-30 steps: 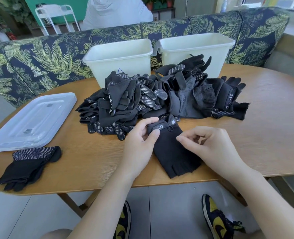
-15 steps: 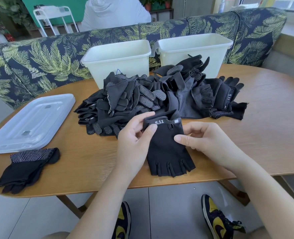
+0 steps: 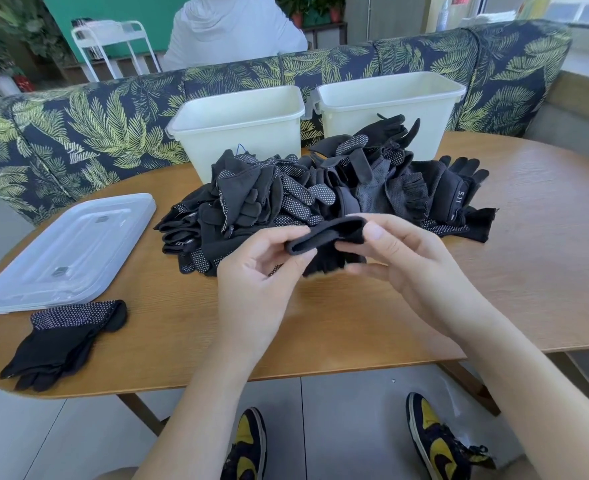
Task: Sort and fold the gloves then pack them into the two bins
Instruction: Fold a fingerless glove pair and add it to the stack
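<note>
At the far left of the wooden table (image 3: 528,244), a translucent plastic lid (image 3: 68,251) lies flat, and just in front of it, near the table's edge, rests a folded pair of black gloves (image 3: 63,341) with a white-dotted palm facing up. Behind the centre of the table stand two white bins, the left bin (image 3: 237,133) and the right bin (image 3: 390,109), side by side and nearly touching. A loose pile of black gloves (image 3: 320,195) lies directly in front of both bins, some with dotted palms, one marked "5.11" at the right end. In front of the pile, raised above the table, the left hand (image 3: 262,271) pinches the left end of a black glove (image 3: 327,233) between thumb and fingers. The right hand (image 3: 400,261) grips the same glove's right end, thumb on top and fingers curled beneath. The glove is bent over into a fold between the two hands.
</note>
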Demonstrator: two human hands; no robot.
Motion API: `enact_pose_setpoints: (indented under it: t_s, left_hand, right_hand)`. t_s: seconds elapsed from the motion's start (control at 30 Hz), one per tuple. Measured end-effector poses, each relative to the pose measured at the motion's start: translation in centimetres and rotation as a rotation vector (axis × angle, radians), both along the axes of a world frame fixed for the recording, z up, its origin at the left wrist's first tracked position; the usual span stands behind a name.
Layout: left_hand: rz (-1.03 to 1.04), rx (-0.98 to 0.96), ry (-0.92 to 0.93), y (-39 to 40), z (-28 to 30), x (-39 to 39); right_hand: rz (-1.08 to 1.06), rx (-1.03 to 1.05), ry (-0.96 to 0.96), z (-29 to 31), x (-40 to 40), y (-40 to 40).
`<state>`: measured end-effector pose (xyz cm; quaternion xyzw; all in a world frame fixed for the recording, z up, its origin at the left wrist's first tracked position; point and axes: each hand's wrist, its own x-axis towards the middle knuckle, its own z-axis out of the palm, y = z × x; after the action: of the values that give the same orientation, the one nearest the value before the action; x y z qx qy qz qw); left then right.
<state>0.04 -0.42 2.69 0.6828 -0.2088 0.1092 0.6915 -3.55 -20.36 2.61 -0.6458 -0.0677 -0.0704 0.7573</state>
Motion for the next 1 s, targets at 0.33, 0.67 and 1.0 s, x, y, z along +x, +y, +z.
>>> enact_pose_setpoints:
  t_s: [0.33,0.67,1.0]
  left_hand:
    - [0.006,0.342,-0.051,2.2,-3.2,-0.8]
    - [-0.105,0.525,-0.139,3.6,-4.1,-2.7]
    - [-0.007,0.84,-0.035,1.8,-4.2,-0.5]
  right_hand:
    - [-0.143,-0.261,0.056,-1.8,0.0,0.2]
    - [-0.234,-0.687,0.034,-3.5,-0.2,0.1]
    - [-0.265,-0.75,0.002,-4.1,-0.3,0.1]
